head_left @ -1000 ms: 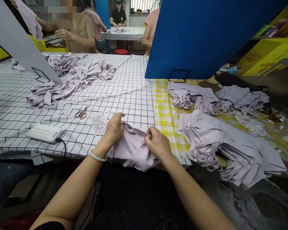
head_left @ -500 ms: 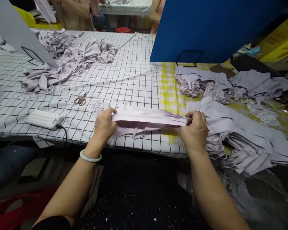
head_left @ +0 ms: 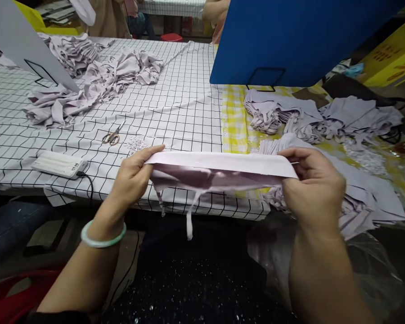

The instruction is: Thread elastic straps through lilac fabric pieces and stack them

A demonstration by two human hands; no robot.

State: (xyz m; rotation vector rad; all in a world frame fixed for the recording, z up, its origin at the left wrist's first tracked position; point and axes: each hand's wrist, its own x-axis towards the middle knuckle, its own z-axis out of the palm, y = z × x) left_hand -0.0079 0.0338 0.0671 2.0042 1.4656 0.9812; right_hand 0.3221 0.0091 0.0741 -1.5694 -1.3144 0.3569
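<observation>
Between my hands a pale lilac garment (head_left: 219,163) is stretched wide above the table's front edge. Its flat band runs along the top, a darker inner side shows below, and thin strips of cloth dangle from it. My left hand (head_left: 133,173) pinches the left end between thumb and fingers; a pale green bangle (head_left: 103,243) is on that wrist. At the other end my right hand (head_left: 312,182) grips the band's corner, thumb below and fingers behind. Just beyond my left hand lie small thread scraps (head_left: 137,144) and a pair of scissors (head_left: 113,136).
Stacks of similar lilac pieces (head_left: 364,175) lie on the yellow checked cloth (head_left: 234,119) at right. A loose heap (head_left: 121,69) sits at far left. A blue board (head_left: 283,45) and a white board (head_left: 23,40) stand on the table. A white power bank (head_left: 59,164) has a cable plugged in.
Both hands have lifted the garment closer to me and moved farther apart, pulling its band straighter. Its thin strips now hang down past the table edge.
</observation>
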